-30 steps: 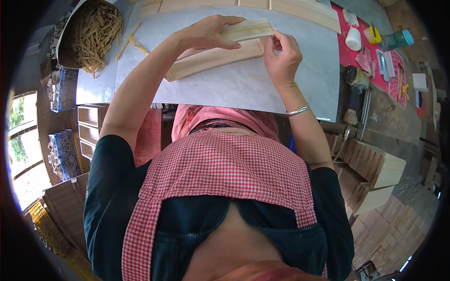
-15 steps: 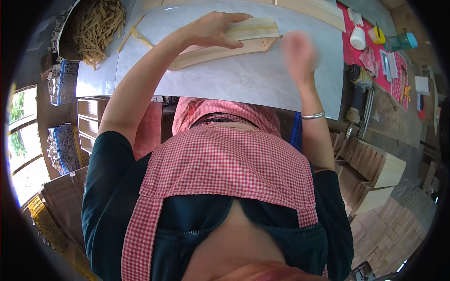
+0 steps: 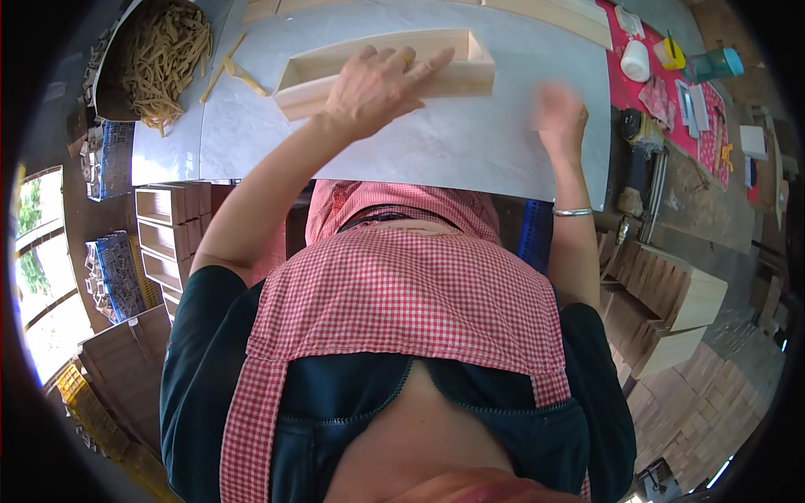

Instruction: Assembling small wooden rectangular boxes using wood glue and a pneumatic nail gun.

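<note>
A long, narrow box of pale wood [image 3: 465,81] lies on the pale grey tabletop in front of me, its open side up. My left hand [image 3: 373,88] grips its near wall, fingers reaching over the top edge and the thumb on the outer side. Part of that wall is hidden beneath the hand. To the right of the box, apart from it, my right hand [image 3: 560,116] hovers over the table. Motion smears its fingers, and whether they hold anything cannot be made out.
At the far left, a container [image 3: 109,84] overflows with tan strips, and loose strips [image 3: 243,77] lie beside it. Pale boards [image 3: 553,18] line the far edge. Rightward, a red cloth [image 3: 625,96] bears a white bottle [image 3: 635,61]. Wooden boxes [image 3: 159,205] are stacked below the table's left side.
The box has turned from its side, opening toward me, to opening upward. My left hand shifted from its far side to the near wall. My right hand moved rightward, away from the box.
</note>
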### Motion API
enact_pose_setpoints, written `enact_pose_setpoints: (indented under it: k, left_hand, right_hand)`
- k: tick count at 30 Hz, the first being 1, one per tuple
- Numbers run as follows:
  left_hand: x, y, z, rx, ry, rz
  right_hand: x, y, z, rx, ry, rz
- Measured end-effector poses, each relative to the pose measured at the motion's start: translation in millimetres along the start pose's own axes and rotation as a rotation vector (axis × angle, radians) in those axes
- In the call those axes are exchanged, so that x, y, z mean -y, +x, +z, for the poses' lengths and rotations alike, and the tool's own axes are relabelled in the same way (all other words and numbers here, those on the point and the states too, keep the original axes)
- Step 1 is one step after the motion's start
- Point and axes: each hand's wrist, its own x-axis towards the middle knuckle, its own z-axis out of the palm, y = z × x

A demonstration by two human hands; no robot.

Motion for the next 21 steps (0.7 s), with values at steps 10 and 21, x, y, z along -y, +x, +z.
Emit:
enact_pose_setpoints:
  k: [10, 21]
  left_hand:
    - [-28, -24, 29, -0.145, -0.005, -0.035]
    - [-58, 10, 39, -0.168, -0.140, 0.036]
  right_hand:
    - [18, -5, 3, 0.280, 0.137, -0.250]
    - [23, -25, 28, 0.388, 0.405, 0.003]
